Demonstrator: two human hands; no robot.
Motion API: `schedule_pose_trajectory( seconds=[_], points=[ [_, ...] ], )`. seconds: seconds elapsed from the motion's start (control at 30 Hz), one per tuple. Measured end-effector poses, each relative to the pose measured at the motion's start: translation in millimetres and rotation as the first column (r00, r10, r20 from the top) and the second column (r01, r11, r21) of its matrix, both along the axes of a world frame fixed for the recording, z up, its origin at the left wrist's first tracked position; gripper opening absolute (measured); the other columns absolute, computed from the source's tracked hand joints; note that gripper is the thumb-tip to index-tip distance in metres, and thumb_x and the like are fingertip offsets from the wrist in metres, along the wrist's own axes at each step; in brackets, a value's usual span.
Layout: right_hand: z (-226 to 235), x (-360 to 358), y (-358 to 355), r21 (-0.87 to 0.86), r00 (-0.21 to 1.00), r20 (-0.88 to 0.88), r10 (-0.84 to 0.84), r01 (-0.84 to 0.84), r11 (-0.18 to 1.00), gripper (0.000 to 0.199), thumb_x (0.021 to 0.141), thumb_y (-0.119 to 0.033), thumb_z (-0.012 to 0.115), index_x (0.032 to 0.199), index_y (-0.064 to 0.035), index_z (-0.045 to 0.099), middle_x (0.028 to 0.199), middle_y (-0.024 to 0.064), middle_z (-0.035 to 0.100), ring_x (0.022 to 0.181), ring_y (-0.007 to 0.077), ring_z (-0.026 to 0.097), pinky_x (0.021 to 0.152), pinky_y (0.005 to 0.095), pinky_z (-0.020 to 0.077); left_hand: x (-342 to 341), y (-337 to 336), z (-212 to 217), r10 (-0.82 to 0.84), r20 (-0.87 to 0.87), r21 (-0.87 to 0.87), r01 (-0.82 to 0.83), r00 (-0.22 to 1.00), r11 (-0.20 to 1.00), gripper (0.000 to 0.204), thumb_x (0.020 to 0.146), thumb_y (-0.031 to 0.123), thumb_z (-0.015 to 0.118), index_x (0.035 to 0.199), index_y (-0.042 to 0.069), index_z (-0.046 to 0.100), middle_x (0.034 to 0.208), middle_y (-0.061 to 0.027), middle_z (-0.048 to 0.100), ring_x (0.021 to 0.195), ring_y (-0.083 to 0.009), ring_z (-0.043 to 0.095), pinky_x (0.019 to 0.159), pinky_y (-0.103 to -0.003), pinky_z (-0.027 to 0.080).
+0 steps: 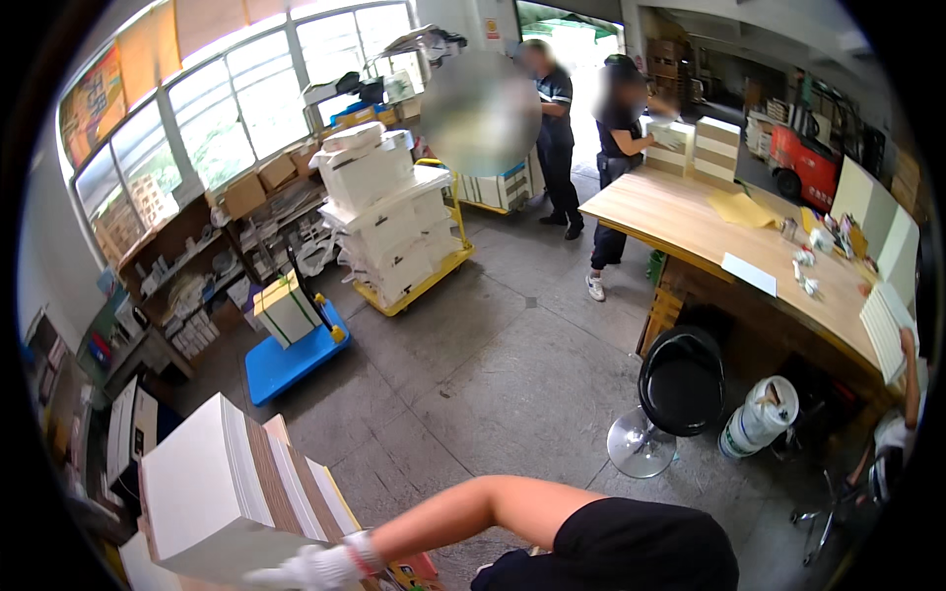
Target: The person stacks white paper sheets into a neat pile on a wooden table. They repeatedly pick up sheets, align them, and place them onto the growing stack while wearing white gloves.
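Note:
My right hand (315, 569), in a white knitted glove, reaches to the lower left along the near side of a tall stack of sheets (197, 483). The stack has white and brown layers. Motion blur and the lower edge of the picture obscure the fingers, so I cannot tell whether they grip or only touch it. My bare forearm and dark sleeve (641, 547) cross the bottom of the view. Something red and yellow (414, 571) shows beneath my wrist. My left hand is out of view.
A blue platform cart (266, 374) carries a strapped bundle (286, 310). Wrapped stacks (384, 217) load a yellow cart (419, 286). A black stool (680, 384) and white bucket (759, 419) stand by the long table (680, 207). Two people stand beyond; another person's arm (909, 369) shows at right.

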State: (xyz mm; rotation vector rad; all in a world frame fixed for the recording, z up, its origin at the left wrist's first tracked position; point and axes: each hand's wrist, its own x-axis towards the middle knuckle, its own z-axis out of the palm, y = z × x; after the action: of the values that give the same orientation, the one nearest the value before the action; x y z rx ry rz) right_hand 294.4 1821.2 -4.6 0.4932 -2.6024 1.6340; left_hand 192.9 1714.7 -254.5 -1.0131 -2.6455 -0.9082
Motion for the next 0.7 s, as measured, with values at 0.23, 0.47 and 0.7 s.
schedule_pose_trajectory(
  seconds=[0.23,0.47,0.7],
  points=[
    [-311,139,37,0.002,0.6,0.63,-0.494,0.634,0.773,0.063,0.092,-0.055,0.047,0.135,-0.0082,0.046,0.088,0.0088,0.063,0.072,0.0192,0.06,0.067,0.0331,0.0504,58,53,-5,-0.246,0.053,-0.011,0.247,0.968,0.969,0.015,0.087,0.022,0.055,0.081,0.011,0.063,0.072,-0.0081,0.059,0.065,-0.0277,0.061,0.052,-0.038,0.049],
    [-481,358,28,-0.045,0.086,0.893,-0.443,0.994,0.103,0.043,0.09,-0.047,0.05,0.069,-0.0098,0.058,0.058,0.0015,0.055,0.044,0.016,0.049,0.045,0.0334,0.0403,83,71,-1,-0.314,0.077,-0.031,0.317,0.946,0.948,0.015,0.087,0.022,0.055,0.082,0.011,0.064,0.072,-0.0079,0.06,0.066,-0.0272,0.062,0.053,-0.038,0.049],
    [-544,471,-4,0.75,-0.481,0.573,-0.664,0.633,0.19,0.049,0.078,-0.041,0.052,0.105,-0.0034,0.069,0.102,0.0203,0.068,0.095,0.0349,0.066,0.081,0.0449,0.0496,80,63,-4,-0.304,0.074,-0.06,0.309,0.95,0.949,0.016,0.088,0.023,0.055,0.084,0.012,0.065,0.073,-0.0078,0.06,0.067,-0.0268,0.062,0.053,-0.037,0.05]
  ],
)
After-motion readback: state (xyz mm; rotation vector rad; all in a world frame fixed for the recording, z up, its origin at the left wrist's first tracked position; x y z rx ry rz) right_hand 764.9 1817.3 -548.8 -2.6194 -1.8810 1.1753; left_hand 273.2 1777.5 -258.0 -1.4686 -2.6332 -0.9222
